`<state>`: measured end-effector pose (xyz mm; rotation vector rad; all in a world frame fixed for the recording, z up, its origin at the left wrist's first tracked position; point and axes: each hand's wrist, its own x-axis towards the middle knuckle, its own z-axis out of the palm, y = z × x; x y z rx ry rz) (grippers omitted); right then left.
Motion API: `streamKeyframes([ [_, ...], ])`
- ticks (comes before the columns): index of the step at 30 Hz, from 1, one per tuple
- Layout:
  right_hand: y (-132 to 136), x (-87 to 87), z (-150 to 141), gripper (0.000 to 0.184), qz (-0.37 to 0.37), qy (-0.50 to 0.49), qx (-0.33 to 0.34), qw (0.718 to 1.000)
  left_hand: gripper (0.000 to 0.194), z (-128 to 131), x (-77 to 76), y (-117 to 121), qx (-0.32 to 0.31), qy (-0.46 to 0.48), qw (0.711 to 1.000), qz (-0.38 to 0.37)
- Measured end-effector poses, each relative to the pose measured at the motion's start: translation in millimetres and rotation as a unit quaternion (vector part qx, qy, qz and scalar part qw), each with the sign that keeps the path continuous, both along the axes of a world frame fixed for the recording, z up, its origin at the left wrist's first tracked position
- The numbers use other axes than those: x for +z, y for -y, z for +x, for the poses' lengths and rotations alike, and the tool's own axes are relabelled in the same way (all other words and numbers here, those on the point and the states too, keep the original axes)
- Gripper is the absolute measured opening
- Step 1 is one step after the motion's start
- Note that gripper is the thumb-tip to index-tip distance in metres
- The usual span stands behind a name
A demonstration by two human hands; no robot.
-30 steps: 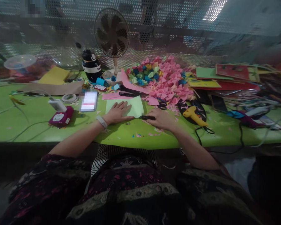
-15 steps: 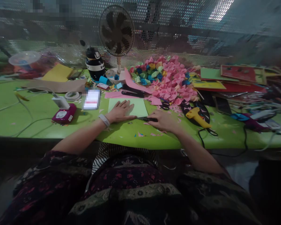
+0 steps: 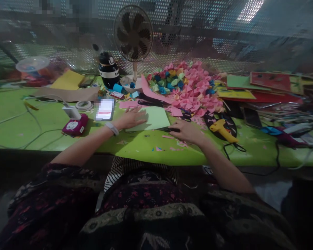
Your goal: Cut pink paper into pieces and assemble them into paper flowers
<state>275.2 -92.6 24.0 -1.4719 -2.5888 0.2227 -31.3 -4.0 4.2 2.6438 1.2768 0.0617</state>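
Note:
A light green sheet of paper (image 3: 156, 118) lies on the green table (image 3: 41, 121). My left hand (image 3: 130, 118) rests flat on the sheet's left part, fingers stretched out. A pale band (image 3: 112, 128) is on that wrist. My right hand (image 3: 186, 131) lies at the sheet's lower right corner, fingers closed round a black tool (image 3: 169, 129) that looks like a cutter or small scissors, its tip pointing left along the sheet's near edge.
A heap of folded pink, blue and green paper pieces (image 3: 187, 86) lies behind. A yellow glue gun (image 3: 220, 128), a phone (image 3: 104, 109), a magenta gadget (image 3: 75, 125), a table fan (image 3: 133, 34), a black bottle (image 3: 109, 70) and stacked coloured cards (image 3: 261, 86) surround the hands. Paper scraps (image 3: 169, 147) dot the front edge.
My left hand has slid left and a little farther back on the green sheet. The right hand stays at the sheet's corner with the black tool. The view has drifted slightly.

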Motion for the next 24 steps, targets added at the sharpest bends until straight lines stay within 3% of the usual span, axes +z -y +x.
streamKeyframes([
  [5, -1, 0.6, -8, 0.026, -0.001, 0.001, 0.005, 1.0, 0.079, -18, -8.0, 1, -0.009, -0.03, 0.999, -0.02],
  [24, 5, 7.4, -42, 0.028, -0.01, 0.052, 0.004, 0.999, 0.078, -14, -11.6, 1, -0.014, -0.026, 1.0, -0.007],
])
